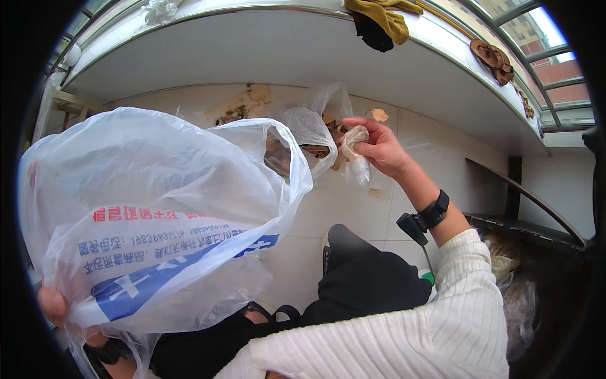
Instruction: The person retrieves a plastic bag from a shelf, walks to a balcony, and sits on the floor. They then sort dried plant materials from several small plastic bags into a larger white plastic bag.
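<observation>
My left hand (pixel 54 303) grips the edge of a large white plastic bag (pixel 156 175) at the lower left. The bag bears printed writing and a blue band, and its mouth gapes towards the right. Between the thumb and fingers of my right hand (pixel 381 147) is a crumpled clear plastic bag (pixel 357 154), with its lower part hanging down. Behind that hand, a translucent plastic bag (pixel 310 128) stands on the floor, holding brown dried pieces (pixel 316 150). The white bag's rim partly covers it.
Brown scraps (pixel 236 106) and a loose flake (pixel 377 115) lie on the tiled floor (pixel 303 251). Mustard and black cloths (pixel 386 21) hang over the white ledge (pixel 265 5). Dried brown slices (pixel 492 59) sit at its right. A dark shelf (pixel 525 203) and more plastic bags (pixel 518 303) are at right.
</observation>
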{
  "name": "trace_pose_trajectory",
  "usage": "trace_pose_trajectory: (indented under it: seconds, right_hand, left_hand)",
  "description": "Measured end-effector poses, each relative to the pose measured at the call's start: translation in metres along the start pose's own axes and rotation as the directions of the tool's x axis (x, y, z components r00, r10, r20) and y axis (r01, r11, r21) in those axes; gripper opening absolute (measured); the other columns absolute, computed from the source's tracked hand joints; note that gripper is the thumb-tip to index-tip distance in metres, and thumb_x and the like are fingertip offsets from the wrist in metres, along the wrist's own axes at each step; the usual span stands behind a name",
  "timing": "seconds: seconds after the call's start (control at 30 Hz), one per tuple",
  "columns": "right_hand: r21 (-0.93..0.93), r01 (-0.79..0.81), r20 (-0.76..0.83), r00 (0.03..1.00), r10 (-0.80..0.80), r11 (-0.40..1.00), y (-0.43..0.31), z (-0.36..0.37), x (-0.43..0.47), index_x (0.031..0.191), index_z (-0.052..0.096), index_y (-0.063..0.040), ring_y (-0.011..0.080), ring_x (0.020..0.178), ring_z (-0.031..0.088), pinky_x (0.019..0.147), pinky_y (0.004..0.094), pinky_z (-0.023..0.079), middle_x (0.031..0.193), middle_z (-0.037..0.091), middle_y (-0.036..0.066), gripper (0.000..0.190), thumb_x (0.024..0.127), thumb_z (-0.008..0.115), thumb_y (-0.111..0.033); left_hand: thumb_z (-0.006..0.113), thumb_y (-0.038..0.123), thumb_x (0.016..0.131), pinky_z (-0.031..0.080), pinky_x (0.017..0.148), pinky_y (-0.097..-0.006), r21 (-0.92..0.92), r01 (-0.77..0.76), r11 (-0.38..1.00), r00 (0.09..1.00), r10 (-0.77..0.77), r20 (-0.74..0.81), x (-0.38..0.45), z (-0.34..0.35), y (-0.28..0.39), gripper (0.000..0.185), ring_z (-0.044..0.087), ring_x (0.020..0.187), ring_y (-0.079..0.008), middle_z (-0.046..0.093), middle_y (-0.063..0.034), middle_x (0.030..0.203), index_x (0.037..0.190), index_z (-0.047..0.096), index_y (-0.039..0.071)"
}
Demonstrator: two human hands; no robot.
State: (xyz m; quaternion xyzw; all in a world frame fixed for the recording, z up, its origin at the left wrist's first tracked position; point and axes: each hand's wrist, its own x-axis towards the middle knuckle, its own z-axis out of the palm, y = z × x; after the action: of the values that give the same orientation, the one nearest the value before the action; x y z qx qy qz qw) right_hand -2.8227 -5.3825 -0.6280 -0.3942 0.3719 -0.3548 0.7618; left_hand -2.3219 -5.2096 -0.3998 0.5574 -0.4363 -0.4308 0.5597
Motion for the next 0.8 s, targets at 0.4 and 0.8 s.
trace_pose_trajectory:
  seconds: [0.4,0.8]
  right_hand:
    - [0.065,0.008,0.034,0.999,-0.010,0.998,0.007,0.015,0.006,0.128,0.043,-0.004,0.0177,0.089,0.060,0.082,0.0321,0.050,0.104,0.058,0.009,0.049,0.081,0.055,0.004]
    - [0.142,0.034,-0.041,0.999,-0.029,0.989,0.004,0.025,-0.001,0.107,0.054,0.002,0.0193,0.080,0.062,0.074,0.0341,0.054,0.095,0.060,0.011,0.022,0.085,0.056,-0.005]
  left_hand:
    - [0.057,0.014,0.069,0.052,0.068,-0.0442,-0.032,0.040,0.999,0.999,-0.040,-0.004,-0.013,-0.003,-0.001,0.050,0.057,0.082,-0.0391,0.051,-0.0312,0.103,0.115,0.040,0.000]
    - [0.057,0.015,0.068,0.051,0.068,-0.0432,-0.052,0.053,0.997,0.999,-0.052,0.008,-0.010,0.006,-0.005,0.052,0.057,0.081,-0.0377,0.051,-0.0302,0.102,0.115,0.040,-0.002]
